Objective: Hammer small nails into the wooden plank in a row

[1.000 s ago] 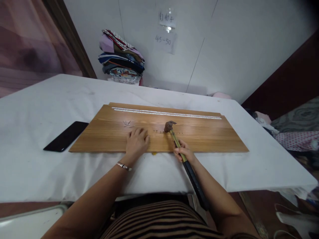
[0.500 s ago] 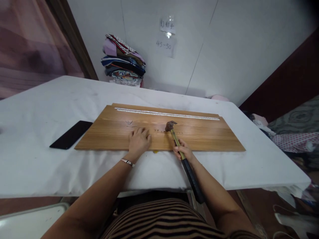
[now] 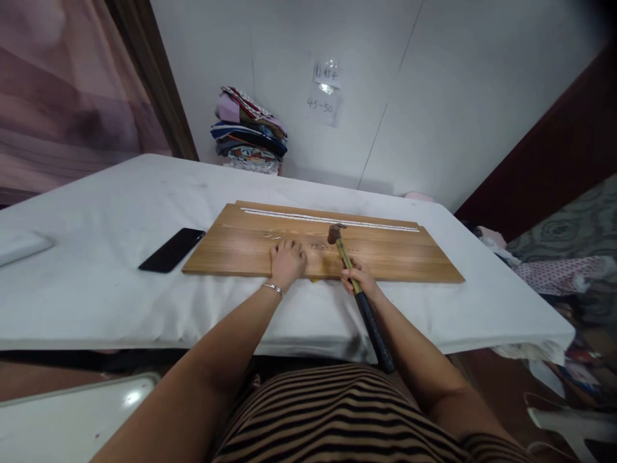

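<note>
1. Two bare hands are resting at the near edge of a wooden board (image 3: pixel 409 254) that is lying on the white surface (image 3: pixel 96 289).
2. The left hand (image 3: pixel 288 260) is lying flat on the board, fingers stretched out and close together.
3. The right hand (image 3: pixel 359 280) is wrapping tightly around the hammer (image 3: pixel 371 323), whose head is sitting on the board just right of the left hand.
4. A black phone (image 3: pixel 172 249) is lying left of the board.

board (image 3: pixel 395 254): smooth grained wood | hammer (image 3: pixel 354 283): dull metal head | table cover (image 3: pixel 96 289): matt white cloth | phone (image 3: pixel 172 249): glossy black
</note>
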`<control>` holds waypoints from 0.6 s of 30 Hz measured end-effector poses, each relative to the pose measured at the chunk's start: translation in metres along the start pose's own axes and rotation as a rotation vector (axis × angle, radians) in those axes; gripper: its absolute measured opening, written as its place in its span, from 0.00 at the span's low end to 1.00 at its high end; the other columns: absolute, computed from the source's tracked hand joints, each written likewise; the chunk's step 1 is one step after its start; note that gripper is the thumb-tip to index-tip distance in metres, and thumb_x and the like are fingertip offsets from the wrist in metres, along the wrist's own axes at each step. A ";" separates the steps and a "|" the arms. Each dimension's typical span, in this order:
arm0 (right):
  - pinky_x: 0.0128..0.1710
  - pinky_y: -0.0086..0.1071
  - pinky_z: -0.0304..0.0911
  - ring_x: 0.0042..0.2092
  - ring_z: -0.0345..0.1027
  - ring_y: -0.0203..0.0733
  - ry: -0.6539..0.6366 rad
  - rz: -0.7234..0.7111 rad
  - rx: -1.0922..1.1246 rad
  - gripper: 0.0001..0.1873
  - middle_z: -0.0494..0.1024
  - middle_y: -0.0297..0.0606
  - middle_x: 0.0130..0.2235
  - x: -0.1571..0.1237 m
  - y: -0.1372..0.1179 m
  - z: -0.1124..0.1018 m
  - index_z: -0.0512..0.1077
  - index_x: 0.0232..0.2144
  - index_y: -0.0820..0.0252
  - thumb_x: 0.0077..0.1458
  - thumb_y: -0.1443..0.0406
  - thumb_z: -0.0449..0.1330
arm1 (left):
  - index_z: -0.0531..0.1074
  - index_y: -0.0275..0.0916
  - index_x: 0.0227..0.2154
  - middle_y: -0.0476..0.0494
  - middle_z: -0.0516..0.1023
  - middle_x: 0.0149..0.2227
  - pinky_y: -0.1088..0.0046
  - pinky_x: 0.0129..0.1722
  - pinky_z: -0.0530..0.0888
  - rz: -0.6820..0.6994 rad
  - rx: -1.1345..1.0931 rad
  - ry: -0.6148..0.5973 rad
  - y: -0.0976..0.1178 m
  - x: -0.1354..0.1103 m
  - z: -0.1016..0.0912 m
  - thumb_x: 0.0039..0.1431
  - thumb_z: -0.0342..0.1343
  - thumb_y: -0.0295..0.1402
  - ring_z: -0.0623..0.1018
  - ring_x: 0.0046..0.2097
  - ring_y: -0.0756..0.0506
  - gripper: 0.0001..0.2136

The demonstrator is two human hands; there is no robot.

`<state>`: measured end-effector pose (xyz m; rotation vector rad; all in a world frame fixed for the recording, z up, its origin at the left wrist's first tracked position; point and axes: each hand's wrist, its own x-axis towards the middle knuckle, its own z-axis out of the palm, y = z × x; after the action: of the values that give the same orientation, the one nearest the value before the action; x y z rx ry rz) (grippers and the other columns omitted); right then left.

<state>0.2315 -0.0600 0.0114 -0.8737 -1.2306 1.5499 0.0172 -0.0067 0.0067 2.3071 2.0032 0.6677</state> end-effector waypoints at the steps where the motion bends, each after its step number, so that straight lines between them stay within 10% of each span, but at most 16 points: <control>1: 0.11 0.24 0.48 0.12 0.53 0.30 0.018 0.003 0.000 0.24 0.64 0.19 0.16 0.000 0.000 -0.001 0.63 0.46 0.58 0.44 0.64 0.61 | 0.76 0.39 0.42 0.35 0.75 0.51 0.54 0.53 0.61 -0.005 -0.002 -0.005 0.000 0.000 0.000 0.63 0.44 0.35 0.70 0.54 0.37 0.15; 18: 0.11 0.23 0.47 0.13 0.55 0.29 0.120 0.074 0.093 0.24 0.67 0.18 0.18 -0.007 0.009 -0.009 0.61 0.44 0.57 0.44 0.63 0.64 | 0.75 0.40 0.46 0.34 0.72 0.57 0.53 0.58 0.59 0.040 -0.017 -0.009 -0.004 -0.002 -0.001 0.65 0.45 0.41 0.67 0.59 0.36 0.18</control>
<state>0.2393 -0.0646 0.0001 -0.9462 -1.0430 1.5766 0.0126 -0.0082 0.0056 2.3419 1.9454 0.6717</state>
